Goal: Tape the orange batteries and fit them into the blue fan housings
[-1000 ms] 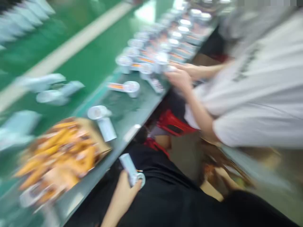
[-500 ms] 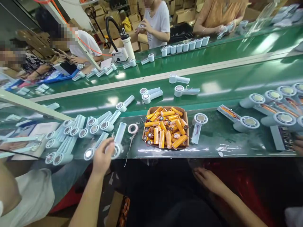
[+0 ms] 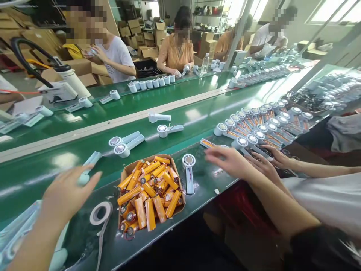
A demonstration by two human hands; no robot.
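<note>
Both hands are out over the counter (image 3: pixel 42 177) and spread empty: my left hand (image 3: pixel 66 194) hovers by the near edge above a roll of tape (image 3: pixel 100 213), my right hand (image 3: pixel 229 161) reaches toward a fan half (image 3: pixel 244 143) at the right end. Between them sit one cardboard box (image 3: pixel 125 171) heaped with orange cells (image 3: pixel 149 190), and one opened fan (image 3: pixel 188 171). A co-worker's hand (image 3: pixel 278 158) rests just beyond my right.

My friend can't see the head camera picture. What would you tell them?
Two bare hands, left hand and right hand, hover open over a green workbench beside a cardboard box of orange batteries. Small white fans lie around.
</note>
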